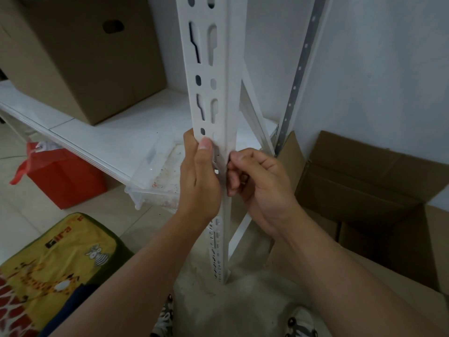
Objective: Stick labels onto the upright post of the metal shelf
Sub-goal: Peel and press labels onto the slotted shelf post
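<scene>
Post (220,98) of white slotted metal is standing upright at centre frame, rising from a pale, dusty floor (233,302) and running out of the top edge. Left hand (199,176) is wrapping the post from its left side, fingers curled behind, thumb (205,144) pressing flat against the front face. Right hand (257,178) is sitting just beside it on the post's right edge, fingers curled, fingertips pinching at the corner of the post; whether a label is between them cannot be told. A small white scrap (216,171) is showing between the two hands against the post.

White shelf board (121,132) is extending left behind the post, carrying a closed cardboard box (80,59). Below the board, a clear plastic bin (158,176) is resting near a red bag (63,181) on light floor tiles. A yellow cloth (60,263) with cartoon animals is lying at lower left. An open cardboard carton (369,190) is standing to the right against a plain white wall (388,69). A second perforated upright (295,81), grey, is running along that wall. Shoes (301,324) are showing at the bottom edge.
</scene>
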Tool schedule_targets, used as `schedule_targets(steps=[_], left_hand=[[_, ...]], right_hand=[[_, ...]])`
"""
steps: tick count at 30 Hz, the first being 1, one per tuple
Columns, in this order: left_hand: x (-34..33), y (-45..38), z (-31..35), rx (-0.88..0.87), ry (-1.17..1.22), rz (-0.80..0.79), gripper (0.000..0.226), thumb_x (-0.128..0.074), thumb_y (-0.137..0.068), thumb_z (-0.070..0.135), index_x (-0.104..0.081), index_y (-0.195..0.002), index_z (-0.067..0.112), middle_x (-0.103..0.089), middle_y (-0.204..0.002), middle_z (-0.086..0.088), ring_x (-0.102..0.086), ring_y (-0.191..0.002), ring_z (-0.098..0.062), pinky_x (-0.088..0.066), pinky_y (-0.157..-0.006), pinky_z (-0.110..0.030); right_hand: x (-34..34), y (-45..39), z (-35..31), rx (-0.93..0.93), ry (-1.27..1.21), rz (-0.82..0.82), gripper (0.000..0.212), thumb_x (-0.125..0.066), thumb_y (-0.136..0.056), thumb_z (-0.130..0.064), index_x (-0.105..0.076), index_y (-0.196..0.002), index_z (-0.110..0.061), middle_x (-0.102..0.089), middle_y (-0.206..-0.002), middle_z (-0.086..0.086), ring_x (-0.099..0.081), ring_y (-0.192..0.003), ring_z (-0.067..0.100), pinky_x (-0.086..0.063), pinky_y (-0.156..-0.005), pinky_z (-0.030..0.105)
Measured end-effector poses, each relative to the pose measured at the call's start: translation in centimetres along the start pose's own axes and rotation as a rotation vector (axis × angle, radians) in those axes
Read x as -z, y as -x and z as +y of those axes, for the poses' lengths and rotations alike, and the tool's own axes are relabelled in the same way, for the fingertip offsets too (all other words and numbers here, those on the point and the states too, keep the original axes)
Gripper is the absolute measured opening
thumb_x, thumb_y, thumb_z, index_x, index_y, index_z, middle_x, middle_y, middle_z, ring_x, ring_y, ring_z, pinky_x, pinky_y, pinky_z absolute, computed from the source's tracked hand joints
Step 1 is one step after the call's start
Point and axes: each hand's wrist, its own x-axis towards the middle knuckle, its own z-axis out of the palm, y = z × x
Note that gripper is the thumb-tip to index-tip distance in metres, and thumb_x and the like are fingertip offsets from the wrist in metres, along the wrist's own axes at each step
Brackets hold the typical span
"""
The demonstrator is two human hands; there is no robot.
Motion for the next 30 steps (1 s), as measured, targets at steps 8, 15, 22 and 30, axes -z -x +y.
schedule_targets(steps=[8, 15, 22, 30], left_hand=[[0.09, 0.07, -0.07, -0.019, -0.013, -0.006, 0.021, -0.028, -0.092, 0.044, -0.039, -0.089, 0.027, -0.051, -0.071, 0.013, -0.050, -0.064, -0.002, -0.044, -0.059, -0.027], [0.24, 0.07, -0.07, -0.007, -0.011, -0.021, 0.019, -0.024, -0.096, 0.033, -0.039, -0.090, 0.024, -0.053, -0.070, 0.013, -0.052, -0.062, -0.003, -0.045, -0.057, -0.030], [0.33, -0.05, -0.04, 0.076, 0.034, -0.063, 0.057, -0.027, -0.090, 0.055, -0.044, -0.097, 0.001, -0.055, -0.069, -0.009, -0.055, -0.062, -0.026, -0.052, -0.062, -0.053], [0.02, 0.08, 0.07, 0.051, 0.051, -0.013, 0.035, -0.028, -0.094, 0.047, -0.042, -0.094, 0.015, -0.053, -0.060, 0.001, -0.051, -0.051, -0.019, -0.044, -0.049, -0.039]], right_hand=[[-0.19, 0.15, 0.45, 0.022, 0.064, 0.072, 0.028, -0.054, -0.091, -0.006, -0.061, -0.064, -0.008, -0.049, -0.053, 0.010, -0.045, -0.051, 0.021, -0.045, -0.053, 0.029], [-0.28, 0.19, 0.15, -0.003, 0.004, 0.025, 0.021, -0.058, -0.087, -0.017, -0.062, -0.069, -0.005, -0.050, -0.053, 0.010, -0.047, -0.051, 0.019, -0.046, -0.053, 0.027], [-0.16, 0.38, 0.07, 0.004, 0.020, 0.014, 0.023, -0.055, -0.092, -0.014, -0.062, -0.072, -0.006, -0.051, -0.057, 0.010, -0.048, -0.054, 0.019, -0.046, -0.056, 0.029], [-0.44, 0.40, -0.20, 0.035, 0.091, 0.039, 0.022, -0.053, -0.094, -0.011, -0.059, -0.074, -0.001, -0.052, -0.057, 0.010, -0.049, -0.054, 0.019, -0.046, -0.055, 0.028]])
